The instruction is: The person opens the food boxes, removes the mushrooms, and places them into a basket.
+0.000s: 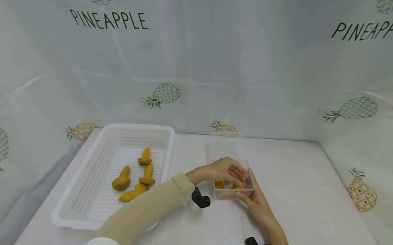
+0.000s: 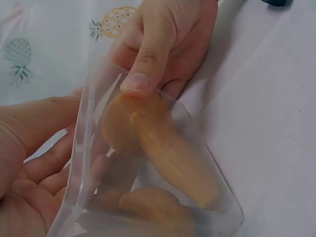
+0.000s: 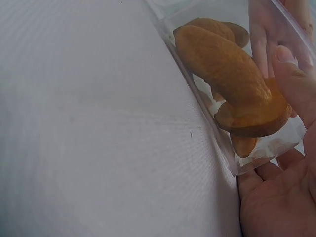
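Note:
A clear plastic box with its lid raised at the back stands on the table. Inside it lie several yellow-brown mushrooms, blurred through the wall in the left wrist view, where one mushroom lies slanted. My right hand grips the box at its right side, thumb on the near wall and fingers around the far side. Over the box's opening is my left hand, its fingers reaching down inside, loosely bent. Nothing shows in its palm, though its fingertips are partly hidden.
Left of the box stands a white perforated basket holding several more mushrooms. A white sheet with pineapple prints hangs behind and beside the table. Black straps with small devices sit at both wrists.

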Available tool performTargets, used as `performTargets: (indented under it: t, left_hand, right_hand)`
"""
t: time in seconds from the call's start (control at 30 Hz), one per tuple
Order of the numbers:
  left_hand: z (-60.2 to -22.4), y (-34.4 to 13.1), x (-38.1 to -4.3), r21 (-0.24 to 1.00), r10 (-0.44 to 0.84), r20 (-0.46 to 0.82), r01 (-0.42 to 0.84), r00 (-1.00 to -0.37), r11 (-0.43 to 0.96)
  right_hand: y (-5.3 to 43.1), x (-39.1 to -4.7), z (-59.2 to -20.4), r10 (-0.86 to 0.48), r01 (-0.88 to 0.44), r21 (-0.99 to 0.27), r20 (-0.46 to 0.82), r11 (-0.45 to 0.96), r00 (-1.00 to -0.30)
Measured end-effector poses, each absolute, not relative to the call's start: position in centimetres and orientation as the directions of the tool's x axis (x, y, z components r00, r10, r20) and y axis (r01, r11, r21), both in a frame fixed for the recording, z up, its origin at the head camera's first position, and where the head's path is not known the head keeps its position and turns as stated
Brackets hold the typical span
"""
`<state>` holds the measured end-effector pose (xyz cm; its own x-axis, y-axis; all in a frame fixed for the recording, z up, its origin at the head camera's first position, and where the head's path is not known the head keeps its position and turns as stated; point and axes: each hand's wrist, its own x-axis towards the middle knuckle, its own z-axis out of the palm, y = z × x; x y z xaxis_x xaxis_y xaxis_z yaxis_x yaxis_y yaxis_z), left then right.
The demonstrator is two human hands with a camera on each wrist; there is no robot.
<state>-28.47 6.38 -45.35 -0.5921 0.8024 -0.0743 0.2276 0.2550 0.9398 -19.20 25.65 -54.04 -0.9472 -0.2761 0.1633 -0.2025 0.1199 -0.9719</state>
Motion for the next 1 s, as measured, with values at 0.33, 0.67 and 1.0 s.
performTargets:
  t: [0.33, 0.67, 1.0]
  left_hand:
    - [-45.4, 6.74, -28.94, 0.904, 0.856, -0.128, 0.297, -0.501, 0.309]
    - [-45.59, 7.32, -28.84, 0.854, 0.871, -0.139, 0.388, -0.472, 0.347]
    - [-45.79, 7.17, -28.91, 0.81, 0.867, -0.13, 0.453, -0.481, 0.373]
  right_hand:
    - [25.62, -19.3, -53.96, -0.272, -0.202, -0.971, 0.162, 0.126, -0.949]
    - [25.6, -19.09, -53.79, -0.259, -0.181, -0.972, 0.138, 0.15, -0.956]
    - [25.56, -19.03, -53.77, -0.258, -0.186, -0.967, 0.137, 0.176, -0.956]
